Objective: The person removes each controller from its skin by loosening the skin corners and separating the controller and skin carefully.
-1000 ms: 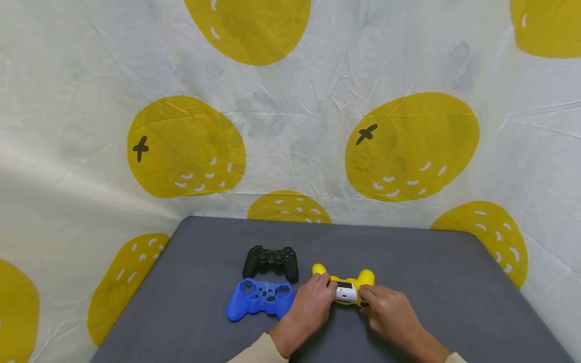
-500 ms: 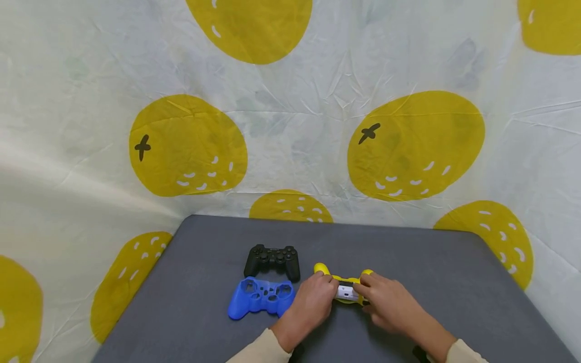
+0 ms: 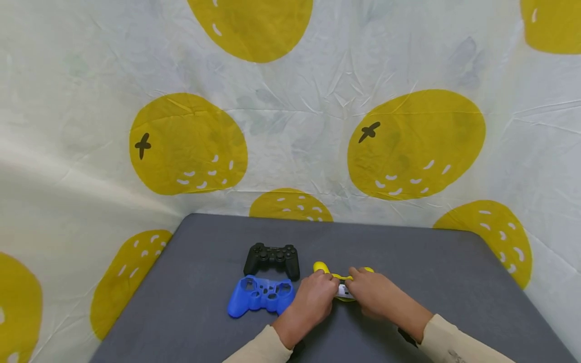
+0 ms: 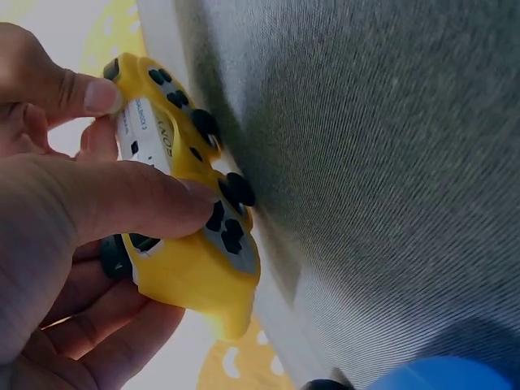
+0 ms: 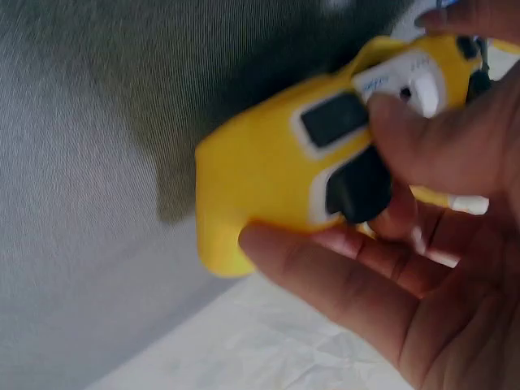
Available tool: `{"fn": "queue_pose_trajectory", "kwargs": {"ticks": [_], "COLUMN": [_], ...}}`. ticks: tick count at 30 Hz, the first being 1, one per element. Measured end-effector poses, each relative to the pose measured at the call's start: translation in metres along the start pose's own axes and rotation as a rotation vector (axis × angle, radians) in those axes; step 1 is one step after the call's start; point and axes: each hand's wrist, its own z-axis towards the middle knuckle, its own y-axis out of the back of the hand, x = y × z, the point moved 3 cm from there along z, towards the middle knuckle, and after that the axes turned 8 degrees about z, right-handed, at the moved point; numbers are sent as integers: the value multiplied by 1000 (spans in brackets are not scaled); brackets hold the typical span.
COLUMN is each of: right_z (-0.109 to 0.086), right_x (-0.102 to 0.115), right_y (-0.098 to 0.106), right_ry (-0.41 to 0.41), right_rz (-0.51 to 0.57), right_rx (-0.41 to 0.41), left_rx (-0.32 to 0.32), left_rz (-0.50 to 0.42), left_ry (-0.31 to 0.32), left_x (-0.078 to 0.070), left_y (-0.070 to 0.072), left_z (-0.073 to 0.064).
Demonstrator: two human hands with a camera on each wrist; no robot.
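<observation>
Grey table (image 3: 190,302): black controller (image 3: 271,252), blue cover (image 3: 262,302)

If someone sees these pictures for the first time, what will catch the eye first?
Probably the large yellow fruit-like shapes printed on the pale cloth behind the grey table. Next comes the yellow-covered controller held by the left hand and right hand, and, to its left, a blue controller cover lying in front of a black controller.

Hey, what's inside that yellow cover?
A white controller, partly showing, with dark thumbsticks poking through; the yellow cover, left hand and right hand hide the rest.
</observation>
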Motion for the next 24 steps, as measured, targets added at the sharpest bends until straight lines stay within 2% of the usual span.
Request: {"fn": "queue_pose_trajectory", "kwargs": {"ticks": [3,7,12,15,19,21,24], "right_z": [2,2,2,2,0,-2,-8], "right_x": [2,0,-12,-18,-23,-26,-31], "right_y": [-2,-4,0,4,8,9,10], "right_ry": [5,24,44,27,15,24,62], "right_rz": [-73,-101,43,151,213,234,261], "right_rx": [-4,2,33,87,161,167,133], "left_rx": [15,27,55,75,112,121,115], "left_rz": [9,32,52,60,47,34,20], "left_ry": [2,1,-1,-4,1,6,14], "left_x": [-1,-1,0,0,1,2,4], "left_y": [0,1,4,5,3,3,3], "left_z": [5,9,13,16,18,18,18]}}
